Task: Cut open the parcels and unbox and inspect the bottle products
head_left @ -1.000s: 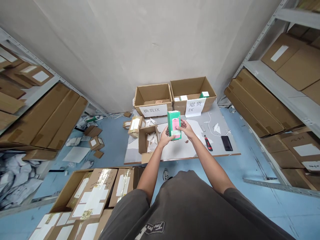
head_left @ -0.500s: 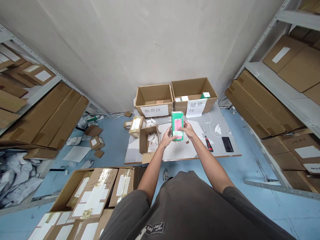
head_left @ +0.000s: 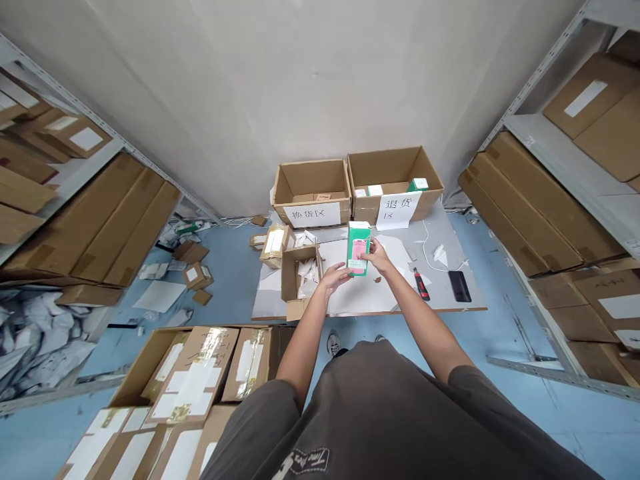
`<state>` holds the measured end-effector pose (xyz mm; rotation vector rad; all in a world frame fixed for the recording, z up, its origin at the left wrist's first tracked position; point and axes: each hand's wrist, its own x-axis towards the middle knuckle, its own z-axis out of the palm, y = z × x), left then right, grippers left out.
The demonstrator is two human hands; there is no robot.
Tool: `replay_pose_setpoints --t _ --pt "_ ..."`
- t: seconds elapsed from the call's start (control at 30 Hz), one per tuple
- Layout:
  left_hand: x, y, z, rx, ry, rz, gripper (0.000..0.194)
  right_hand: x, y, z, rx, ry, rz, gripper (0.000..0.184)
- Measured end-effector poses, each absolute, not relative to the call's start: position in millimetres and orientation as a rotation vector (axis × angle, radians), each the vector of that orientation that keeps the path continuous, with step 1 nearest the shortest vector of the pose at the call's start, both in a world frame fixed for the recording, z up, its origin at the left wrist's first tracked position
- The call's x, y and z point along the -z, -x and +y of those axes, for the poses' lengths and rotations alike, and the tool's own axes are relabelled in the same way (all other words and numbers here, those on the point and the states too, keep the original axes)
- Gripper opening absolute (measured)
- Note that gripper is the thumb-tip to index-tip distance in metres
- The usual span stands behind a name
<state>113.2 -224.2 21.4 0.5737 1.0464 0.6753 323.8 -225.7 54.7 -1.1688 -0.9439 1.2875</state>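
Observation:
A green and white product box [head_left: 359,247] with a pink picture on its front is held upright over the low grey table [head_left: 440,300]. My right hand [head_left: 377,255] grips its right side with the fingers wrapped round. My left hand [head_left: 335,277] is just below and left of the box, palm up with the fingers loosely apart, its fingertips at the box's lower left corner.
Two open cardboard boxes with paper labels, one on the left [head_left: 311,195] and one on the right [head_left: 395,181], stand at the table's back. A small open carton [head_left: 297,283], a red cutter [head_left: 421,284] and a black phone [head_left: 459,286] lie on the table. Stacked cartons [head_left: 195,383] sit near my feet, shelves on both sides.
The green box has shifted slightly right and up. My left hand has slipped off its side and dropped below it, leaving my right hand holding it.

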Motion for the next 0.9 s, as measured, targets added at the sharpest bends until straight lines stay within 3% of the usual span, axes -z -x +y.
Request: replay_pose_setpoints --t 0.27,0.5,0.63,0.8,0.9 --pt "26 -122 -209 -0.637 -0.522 1.111 0.084 -10 -325 -219 -1.37 1.209 -0.993 0.077" --pt "94 -145 -193 -0.631 -0.565 1.298 0.101 65 -328 -209 -1.383 1.308 -0.979 0.081" --pt "139 -158 -194 -0.702 -0.64 1.369 0.09 113 -329 -208 -1.336 1.443 -1.044 0.083" --pt "179 -162 -203 -0.722 -0.697 1.344 0.059 143 -330 -215 -1.281 1.621 -1.222 0.076" --pt "186 -159 -207 -0.657 -0.734 1.417 0.062 145 -329 -222 -1.238 1.721 -1.249 0.072"
